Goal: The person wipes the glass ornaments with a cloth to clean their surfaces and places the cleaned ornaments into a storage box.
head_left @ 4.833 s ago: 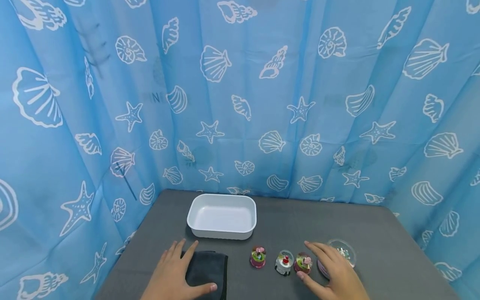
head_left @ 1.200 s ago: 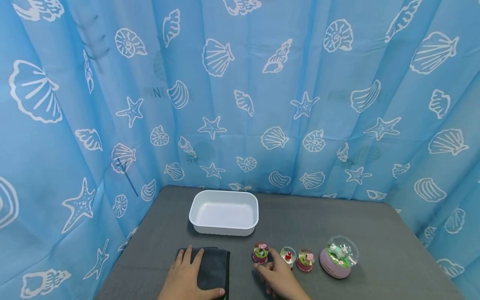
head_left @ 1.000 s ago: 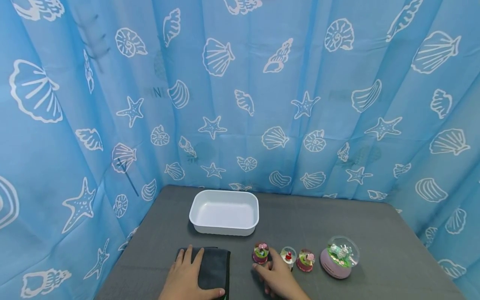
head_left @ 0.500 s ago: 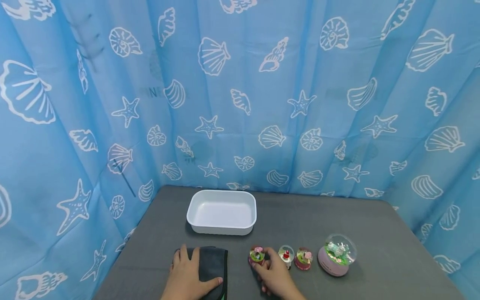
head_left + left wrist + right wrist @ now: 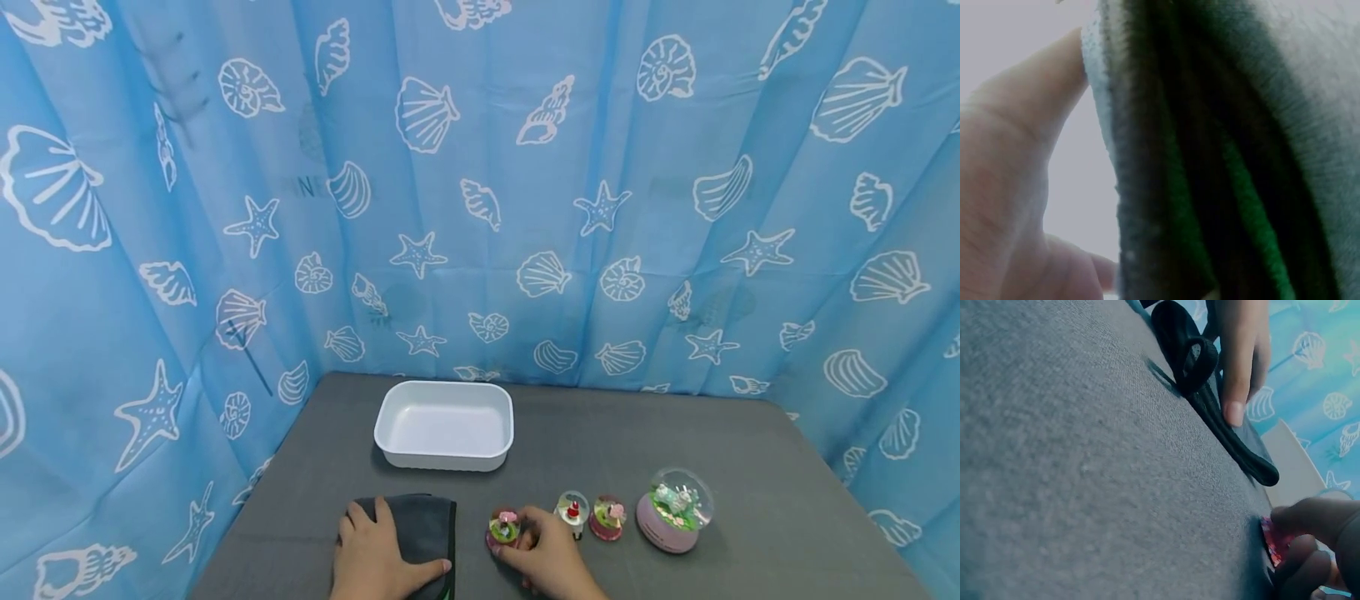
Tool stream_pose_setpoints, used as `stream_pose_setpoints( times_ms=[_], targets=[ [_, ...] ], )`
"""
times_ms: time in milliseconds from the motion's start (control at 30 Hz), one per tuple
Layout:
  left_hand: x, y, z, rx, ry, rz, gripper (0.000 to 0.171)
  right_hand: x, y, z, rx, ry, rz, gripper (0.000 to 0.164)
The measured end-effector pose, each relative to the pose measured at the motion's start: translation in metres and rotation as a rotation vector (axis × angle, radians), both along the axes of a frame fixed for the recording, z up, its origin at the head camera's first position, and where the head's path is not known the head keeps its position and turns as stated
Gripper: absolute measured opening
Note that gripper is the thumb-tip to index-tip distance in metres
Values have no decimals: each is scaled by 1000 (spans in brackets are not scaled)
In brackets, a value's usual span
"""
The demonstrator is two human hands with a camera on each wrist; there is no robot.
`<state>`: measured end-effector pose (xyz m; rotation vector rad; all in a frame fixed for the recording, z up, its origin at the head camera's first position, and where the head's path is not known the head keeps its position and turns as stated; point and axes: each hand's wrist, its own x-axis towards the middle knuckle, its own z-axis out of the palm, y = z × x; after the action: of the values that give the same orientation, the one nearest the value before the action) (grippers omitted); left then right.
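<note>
My left hand (image 5: 375,558) rests on a folded dark cloth (image 5: 423,533) with black edging, fingers slightly bent and thumb spread toward its right edge. Close up in the left wrist view, the cloth (image 5: 1141,156) shows stacked layers with green between them, the thumb (image 5: 1029,81) against its upper face. My right hand (image 5: 551,554) pinches a small snow globe (image 5: 504,527) with a pink base and pink top decoration, low over the table. Only a bit of that globe's pink base (image 5: 1272,540) shows between the fingers in the right wrist view.
Right of my right hand stand a small globe with a red figure (image 5: 573,510), another pink-based one (image 5: 607,518) and a larger lilac-based snow globe (image 5: 667,525). A white rectangular tray (image 5: 442,461) sits behind the cloth on the grey table (image 5: 750,483). A blue shell-print curtain (image 5: 480,208) hangs behind.
My right hand moved from the right over to the small pink globe, took hold of it and shifted it left toward the cloth. The left hand's fingers drew in slightly on the cloth.
</note>
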<state>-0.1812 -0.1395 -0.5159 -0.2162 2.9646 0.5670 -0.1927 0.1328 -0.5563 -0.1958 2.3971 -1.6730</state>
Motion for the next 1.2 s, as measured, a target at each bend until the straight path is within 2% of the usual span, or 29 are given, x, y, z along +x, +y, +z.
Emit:
stream_pose_setpoints(
  times_ms=[133, 300, 467, 633, 900, 1200],
  targets=[
    [0, 1, 0, 9, 1, 12, 153, 4, 0, 1, 35, 32, 25, 33],
    [-2, 1, 1, 0, 7, 17, 156, 11, -2, 3, 56, 102, 29, 31],
    [-5, -1, 1, -18, -11, 25, 159, 16, -1, 8, 29, 114, 41, 29],
    [-5, -2, 2, -23, 13, 27, 158, 18, 1, 13, 27, 126, 51, 24],
    [-2, 0, 2, -10, 27, 25, 148, 21, 4, 11, -35, 139, 20, 28],
    [-3, -2, 1, 10, 12, 20, 139, 20, 7, 14, -65, 131, 34, 30]
  ],
)
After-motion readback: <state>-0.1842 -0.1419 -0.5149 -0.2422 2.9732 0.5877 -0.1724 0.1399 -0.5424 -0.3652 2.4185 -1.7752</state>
